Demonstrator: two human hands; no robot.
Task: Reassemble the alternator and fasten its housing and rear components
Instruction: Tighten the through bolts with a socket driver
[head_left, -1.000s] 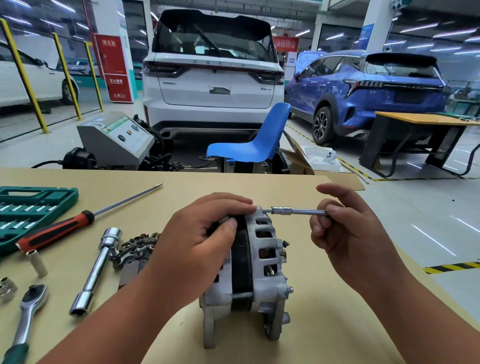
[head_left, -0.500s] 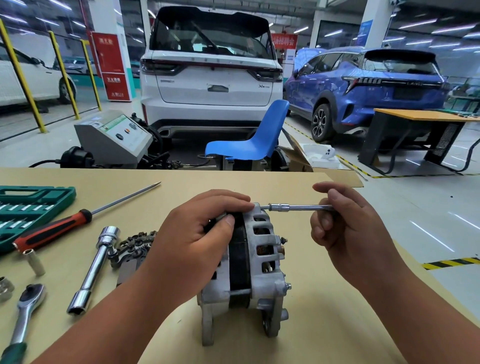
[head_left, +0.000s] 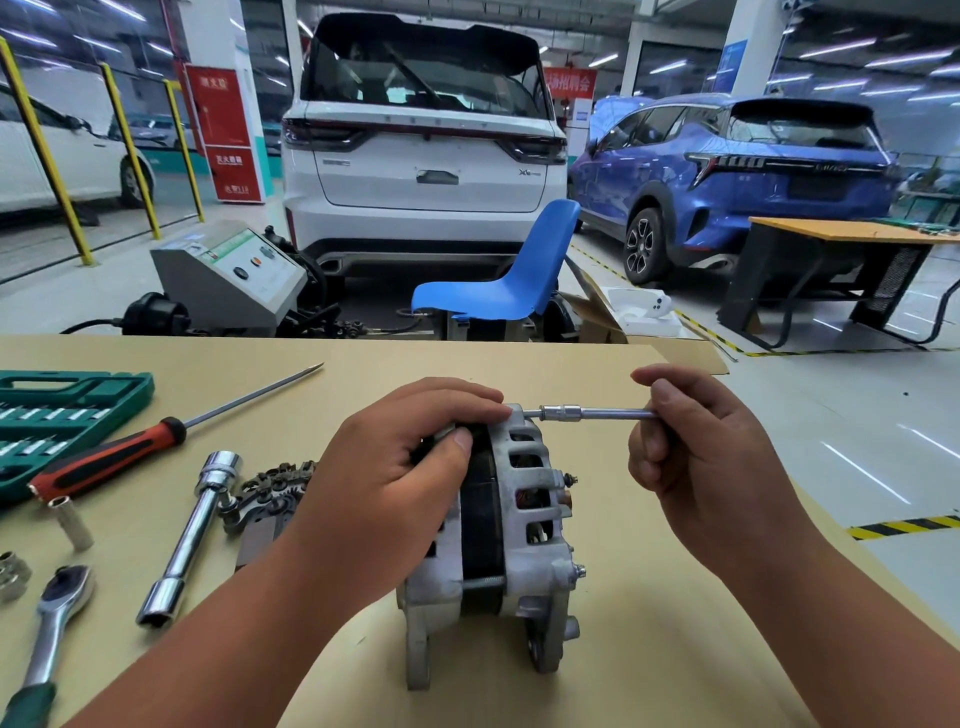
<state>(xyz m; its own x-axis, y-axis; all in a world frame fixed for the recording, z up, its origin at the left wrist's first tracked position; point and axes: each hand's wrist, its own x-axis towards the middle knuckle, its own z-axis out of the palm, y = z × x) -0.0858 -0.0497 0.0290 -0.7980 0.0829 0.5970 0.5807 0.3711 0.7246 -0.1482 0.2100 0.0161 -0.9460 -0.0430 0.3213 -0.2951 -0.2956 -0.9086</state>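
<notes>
Only two hands and two arms of the person can be seen. The left hand (head_left: 395, 493) is bare, with short, thick fingers and soft creases over the knuckles. Its thumb nail (head_left: 462, 441) is cut short and looks clean. The right hand (head_left: 711, 467) is bare too and looks much the same, with small folds where the fingers bend. The left arm (head_left: 234, 639) and the right arm (head_left: 857, 623) are bare and smooth as far as they can be seen.
</notes>
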